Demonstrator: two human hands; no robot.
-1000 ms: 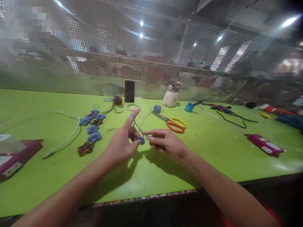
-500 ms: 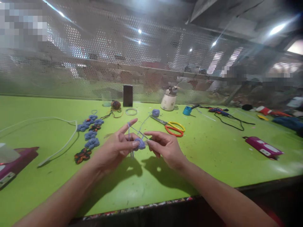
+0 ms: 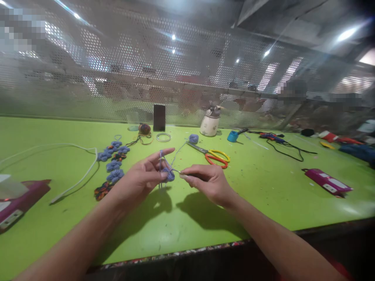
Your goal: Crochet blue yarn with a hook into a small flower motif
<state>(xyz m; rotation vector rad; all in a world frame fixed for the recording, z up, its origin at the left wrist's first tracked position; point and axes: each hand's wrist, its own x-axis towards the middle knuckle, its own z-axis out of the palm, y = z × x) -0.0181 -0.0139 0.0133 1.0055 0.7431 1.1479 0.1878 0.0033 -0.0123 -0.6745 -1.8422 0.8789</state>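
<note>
Mid-stitch: left hand (image 3: pixel 140 180) pinches the small blue crocheted yarn piece (image 3: pixel 169 175); right hand (image 3: pixel 209 182) fingers grip a thin crochet hook (image 3: pixel 176 171) entering at 3 o'clock; next likely needs steady yarn tension.

This looks like a craft workshop, probably a shared one. A long green workbench (image 3: pixel 263 187) carries scissors (image 3: pixel 215 156) at one o'clock, finished crochet flowers (image 3: pixel 113 166) at ten o'clock, and a perforated metal screen (image 3: pixel 146 78) fences the bench at twelve.

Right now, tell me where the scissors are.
In the head view, the scissors lie on the green table, beyond the right hand, near the blue yarn ball.
</note>
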